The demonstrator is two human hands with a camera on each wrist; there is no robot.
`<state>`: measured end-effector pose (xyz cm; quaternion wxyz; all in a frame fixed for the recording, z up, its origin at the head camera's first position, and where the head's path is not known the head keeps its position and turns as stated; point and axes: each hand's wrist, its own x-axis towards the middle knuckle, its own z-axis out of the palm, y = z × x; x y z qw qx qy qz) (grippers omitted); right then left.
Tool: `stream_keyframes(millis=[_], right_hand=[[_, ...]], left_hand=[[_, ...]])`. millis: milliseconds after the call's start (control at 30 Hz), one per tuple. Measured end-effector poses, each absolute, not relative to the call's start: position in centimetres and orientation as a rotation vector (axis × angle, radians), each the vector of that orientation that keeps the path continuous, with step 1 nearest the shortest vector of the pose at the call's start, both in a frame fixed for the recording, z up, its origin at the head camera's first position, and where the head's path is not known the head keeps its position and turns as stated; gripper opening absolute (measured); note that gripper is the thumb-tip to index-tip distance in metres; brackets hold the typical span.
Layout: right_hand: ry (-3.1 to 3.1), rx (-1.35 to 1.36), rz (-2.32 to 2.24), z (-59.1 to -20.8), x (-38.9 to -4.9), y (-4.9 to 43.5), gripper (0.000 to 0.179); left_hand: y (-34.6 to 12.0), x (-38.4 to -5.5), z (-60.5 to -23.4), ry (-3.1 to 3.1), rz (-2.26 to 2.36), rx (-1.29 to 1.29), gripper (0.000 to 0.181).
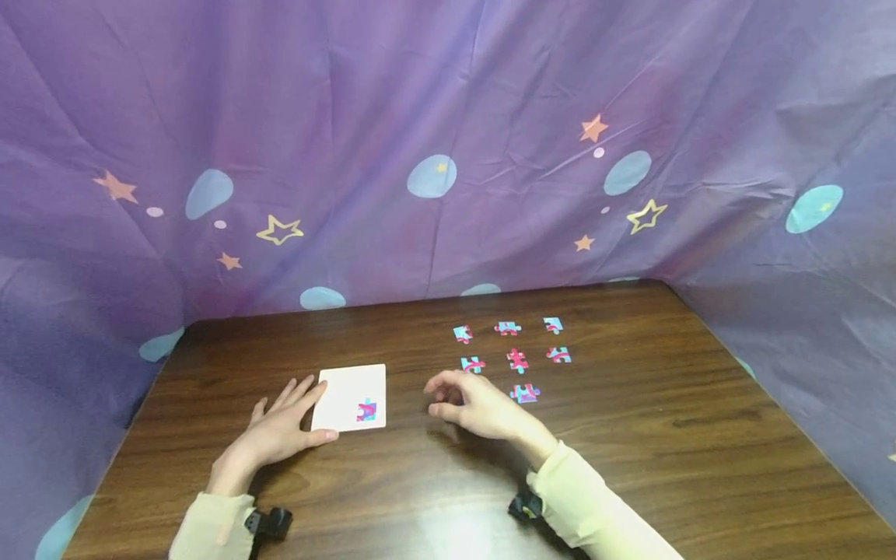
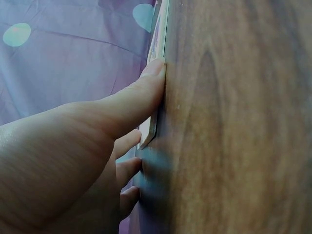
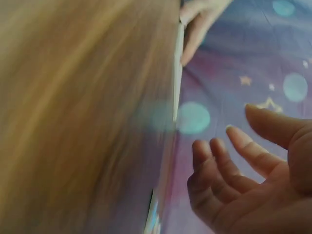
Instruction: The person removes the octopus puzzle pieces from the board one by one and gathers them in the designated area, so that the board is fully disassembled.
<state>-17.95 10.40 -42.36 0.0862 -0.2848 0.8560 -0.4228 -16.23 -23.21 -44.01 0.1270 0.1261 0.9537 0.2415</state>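
A white square board [image 1: 348,389] lies on the table, with one pink, blue and purple puzzle piece [image 1: 367,411] in its lower right corner. My left hand [image 1: 278,432] rests at the board's left side, fingers spread. Its index fingertip touches the left edge and its thumb [image 2: 151,73] presses the near edge. Between the board and the loose pieces, my right hand [image 1: 476,404] hovers with loosely bent fingers and nothing in them. Beyond it lie several puzzle pieces in rows, among them a pink one [image 1: 517,360] and a blue and purple one [image 1: 525,393].
The brown wooden table [image 1: 630,467] ends at a purple curtain [image 1: 364,155] printed with stars and ovals, which also hangs along both sides. Back-row pieces include a blue corner piece [image 1: 553,324]. Each wrist wears a black camera, such as the left one [image 1: 271,523].
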Motion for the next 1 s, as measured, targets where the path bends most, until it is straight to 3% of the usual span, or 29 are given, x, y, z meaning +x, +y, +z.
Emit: stream_keyframes(millis=[300,633,1000], right_hand=[[2.481,-0.951,-1.112,-42.3,-18.8,6.3,0.026],[2.264,-0.706,-1.296,-43.2,-20.6,3.0,0.027],[2.487,-0.773,-0.97,-43.1,-21.7,1.0,0.027]], left_hand=[[-23.2,-16.2,-44.1,2.788,0.691,0.362,0.094],[-23.3,-16.4,-44.4,2.792,0.697,0.348,0.095],[-23.2,-16.2,-44.2,2.778,0.712,0.358,0.093]])
